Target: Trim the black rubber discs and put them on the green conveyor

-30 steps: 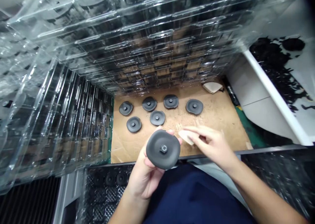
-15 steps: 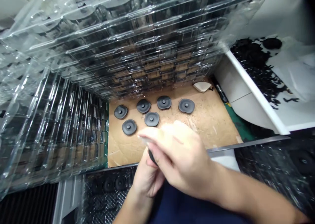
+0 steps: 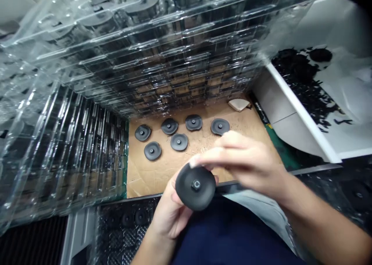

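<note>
Closest to you is dark blue cloth point(image 3: 226, 238) over your lap, and the bottom of the picture cuts it off. Your left hand point(image 3: 171, 214) comes up from there. Its fingers are curled shut around the back of a dark round disc point(image 3: 195, 186), so you mostly see the thumb side, and the fingers behind the disc are hidden. The disc faces you, held in the air just above the near edge of the table, with a little nut in its middle.

Your right hand point(image 3: 247, 164) reaches in from the right. It is blurry. Its fingers are bent and one fingertip touches the top edge of the disc. You cannot tell if this hand has anything tucked inside it. Its arm runs off the right corner.

Down by your left wrist sits a black tray point(image 3: 124, 226) with dark round parts in it, hard to make out.

Farther off lies a brown cardboard sheet point(image 3: 252, 141). Your right hand hides part of it. Six more discs point(image 3: 179, 141) lie flat on it, four in a back row and two in front, none touching. A small pale piece point(image 3: 238, 104) lies at its far right corner.

Stacks of clear plastic trays point(image 3: 58, 148) stand to the left and lean over the back. They are shiny, so what is inside is hard to see.

Far right is a white bin point(image 3: 302, 113) with black scraps point(image 3: 305, 82), cut off at the edge.
</note>
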Tool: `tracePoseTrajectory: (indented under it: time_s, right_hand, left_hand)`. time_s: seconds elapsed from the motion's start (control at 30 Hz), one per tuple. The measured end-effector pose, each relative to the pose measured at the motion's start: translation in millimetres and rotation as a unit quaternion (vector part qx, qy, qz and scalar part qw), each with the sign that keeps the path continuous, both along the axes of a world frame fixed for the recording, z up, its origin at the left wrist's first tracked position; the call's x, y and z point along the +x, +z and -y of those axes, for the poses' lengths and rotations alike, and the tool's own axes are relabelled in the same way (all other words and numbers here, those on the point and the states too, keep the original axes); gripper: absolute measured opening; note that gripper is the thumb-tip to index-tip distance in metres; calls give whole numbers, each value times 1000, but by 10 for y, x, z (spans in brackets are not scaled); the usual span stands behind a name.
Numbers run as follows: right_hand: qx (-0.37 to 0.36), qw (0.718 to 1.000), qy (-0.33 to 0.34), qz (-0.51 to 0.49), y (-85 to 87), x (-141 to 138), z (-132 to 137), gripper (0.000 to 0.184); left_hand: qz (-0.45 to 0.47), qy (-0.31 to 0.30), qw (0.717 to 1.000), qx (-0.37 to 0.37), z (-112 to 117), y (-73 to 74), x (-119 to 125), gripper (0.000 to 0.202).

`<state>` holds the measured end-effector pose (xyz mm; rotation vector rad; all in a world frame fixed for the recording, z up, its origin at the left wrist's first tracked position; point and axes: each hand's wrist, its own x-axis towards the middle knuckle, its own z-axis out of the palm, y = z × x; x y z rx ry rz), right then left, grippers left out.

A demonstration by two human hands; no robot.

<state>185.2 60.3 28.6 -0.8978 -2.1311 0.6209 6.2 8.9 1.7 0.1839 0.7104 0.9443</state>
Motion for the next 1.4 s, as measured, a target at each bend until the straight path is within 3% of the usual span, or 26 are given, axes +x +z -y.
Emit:
tracePoseTrajectory:
  time_s: [0.1, 0.13, 0.23, 0.3, 0.37, 0.43, 0.5, 0.57, 0.63, 0.73, 0.8, 0.9, 0.97, 1.03, 1.13, 1.23, 1.3, 1.4]
  right_hand:
    - [-129, 984, -118, 30, -351, 104, 86, 24]
    - [-167, 977, -131, 38, -498, 116, 159, 25]
    - [-236, 964, -109, 48, -891, 94, 389, 26]
    - [-243, 963, -109, 50, -993, 70, 463, 23]
    - [-246, 959, -136, 42, -892, 64, 447, 23]
    - [-221, 958, -180, 13, -619, 55, 382, 23]
    - [-146, 971, -186, -28, -288, 10, 323, 22]
    - [-48, 992, -107, -52, -32, -73, 292, 22]
    - [-1, 998, -36, -45, 86, -152, 275, 24]
    - [-43, 997, -47, 42, 86, -199, 236, 27]
    - [-33, 996, -46, 73, 58, -217, 207, 29]
    - [23, 999, -20, -19, 31, -284, 237, 29]
    - [5, 997, -67, -49, 18, -337, 345, 25]
    - [-3, 992, -128, -9, 10, -374, 502, 24]
    - [4, 990, -138, 10, 17, -398, 687, 28]
    - [-107, 987, -65, -98, -3, -382, 689, 26]
    - [-196, 963, -20, -183, -67, -325, 626, 23]
    - [-258, 936, -82, -225, -207, -163, 541, 25]
  left_hand:
    - [34, -11, 999, 17, 19, 22, -54, 52]
    - [40, -9, 999, 13, 22, 24, -64, 50]
    - [32, -6, 999, -19, 7, 38, -67, 49]
    - [9, -18, 999, -42, -11, 55, -58, 55]
    - [-5, -35, 998, -45, -23, 66, -45, 62]
    - [-5, -36, 999, -28, -20, 57, -26, 64]
    - [-12, -30, 999, -6, -4, 23, -4, 59]
    - [-36, -31, 999, 13, 18, -30, 6, 58]
    - [-70, -27, 997, 17, 40, -86, -6, 60]
    - [-97, -5, 995, 3, 62, -131, -43, 57]
    - [-94, -4, 996, -4, 60, -122, -53, 58]
    - [-82, 4, 997, 11, 28, -87, -41, 61]
    - [-77, 27, 996, 34, 2, -86, -31, 58]
    - [-75, 51, 995, 51, -13, -109, -22, 57]
    - [-95, 85, 991, 43, -12, -149, 8, 59]
    - [-120, 109, 986, 25, -23, -130, 53, 64]
    - [-123, 112, 986, 28, -50, -87, 69, 70]
    - [-110, 126, 985, 44, -98, -34, 63, 64]
